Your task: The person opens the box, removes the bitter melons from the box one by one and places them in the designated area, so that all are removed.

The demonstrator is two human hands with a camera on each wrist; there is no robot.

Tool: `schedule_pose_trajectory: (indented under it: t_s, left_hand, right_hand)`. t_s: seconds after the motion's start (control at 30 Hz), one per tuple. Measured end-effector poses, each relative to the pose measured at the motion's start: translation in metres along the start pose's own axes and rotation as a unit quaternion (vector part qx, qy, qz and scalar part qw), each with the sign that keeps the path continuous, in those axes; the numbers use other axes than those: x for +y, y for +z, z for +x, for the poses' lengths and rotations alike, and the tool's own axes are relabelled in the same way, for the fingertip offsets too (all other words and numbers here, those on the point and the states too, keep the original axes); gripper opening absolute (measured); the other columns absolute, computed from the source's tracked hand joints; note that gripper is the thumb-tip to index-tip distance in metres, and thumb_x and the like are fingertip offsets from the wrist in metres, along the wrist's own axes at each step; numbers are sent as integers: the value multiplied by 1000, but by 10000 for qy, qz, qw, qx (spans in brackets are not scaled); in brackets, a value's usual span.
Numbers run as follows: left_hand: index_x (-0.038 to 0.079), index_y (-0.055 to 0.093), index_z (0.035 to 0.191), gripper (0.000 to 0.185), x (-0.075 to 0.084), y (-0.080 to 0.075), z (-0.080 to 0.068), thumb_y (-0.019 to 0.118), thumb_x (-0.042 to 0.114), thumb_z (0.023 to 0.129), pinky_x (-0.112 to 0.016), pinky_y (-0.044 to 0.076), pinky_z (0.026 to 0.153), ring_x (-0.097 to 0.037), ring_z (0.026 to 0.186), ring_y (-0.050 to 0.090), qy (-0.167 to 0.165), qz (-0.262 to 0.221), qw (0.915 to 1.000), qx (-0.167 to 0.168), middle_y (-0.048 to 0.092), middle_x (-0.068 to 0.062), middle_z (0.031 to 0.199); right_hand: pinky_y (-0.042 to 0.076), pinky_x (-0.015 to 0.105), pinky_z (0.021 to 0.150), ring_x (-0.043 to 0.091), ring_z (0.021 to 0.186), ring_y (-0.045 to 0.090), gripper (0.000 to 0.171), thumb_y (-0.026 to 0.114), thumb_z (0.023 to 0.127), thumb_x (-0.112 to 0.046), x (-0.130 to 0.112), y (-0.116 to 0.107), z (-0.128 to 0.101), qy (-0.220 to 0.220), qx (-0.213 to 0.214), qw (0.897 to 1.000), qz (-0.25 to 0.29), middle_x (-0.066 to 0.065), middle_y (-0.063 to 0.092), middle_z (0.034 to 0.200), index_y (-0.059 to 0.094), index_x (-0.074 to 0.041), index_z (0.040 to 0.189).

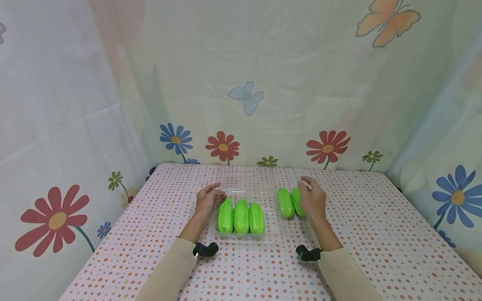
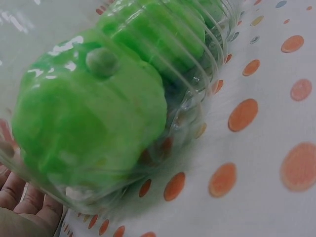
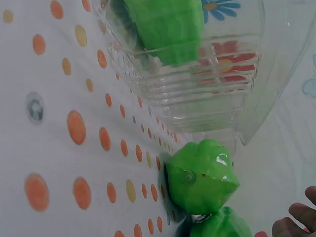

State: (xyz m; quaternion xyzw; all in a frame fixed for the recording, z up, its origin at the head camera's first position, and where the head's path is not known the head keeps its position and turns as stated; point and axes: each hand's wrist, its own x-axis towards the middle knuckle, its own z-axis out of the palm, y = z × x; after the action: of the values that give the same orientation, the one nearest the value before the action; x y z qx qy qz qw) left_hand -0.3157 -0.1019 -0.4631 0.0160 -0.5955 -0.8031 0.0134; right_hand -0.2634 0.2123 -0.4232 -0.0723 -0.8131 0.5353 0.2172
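Near the bench's far edge | two loose ridged green plastic gourds lie lengthwise, just left of right hand, fingers relaxed, empty | left hand open against clear plastic tray holding three more.

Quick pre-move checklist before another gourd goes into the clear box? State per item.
1. Clear box lid open: ok.
2. Three green gourds already side by side inside: ok.
3. Room left in box for more: cannot tell.
4. Two loose gourds on the table, right of box: ok.
5. Right hand beside loose gourds, holding nothing: ok.
6. Left hand steadying the box's left edge: ok.
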Motion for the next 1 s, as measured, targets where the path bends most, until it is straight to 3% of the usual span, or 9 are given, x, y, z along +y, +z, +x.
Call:
schedule_pose_trajectory:
  t_s: [0.43, 0.8, 1.0]
  left_hand:
    - [-5, 55, 138, 44, 0, -2, 4, 53, -1, 95, -52, 55, 98, -36, 98, 71, -101, 93, 9998, -109, 71, -18, 97]
    - [-7, 56, 137, 44, 0, 1, 1, 54, -1, 94, -38, 61, 86, -21, 83, 73, 54, 35, 10000, 44, 71, -10, 87]
    - [-8, 56, 137, 44, -2, 0, 1, 53, -1, 94, -34, 62, 80, -20, 80, 73, 130, -9, 9999, 46, 70, -10, 87]
  right_hand:
    - [37, 51, 117, 39, 142, 43, 46, 46, 107, -32, -7, 15, -7, -134, -281, 9995, 32, 18, 46, 154, 53, -5, 144]
    - [39, 51, 116, 35, 140, 45, 41, 51, 105, -28, -18, 22, -12, -286, -265, 9990, 239, 17, 52, 148, 57, -5, 139]
    - [39, 50, 115, 32, 140, 45, 40, 52, 105, -29, -26, 28, -17, -294, -382, 9979, 435, 15, 55, 145, 58, -6, 138]
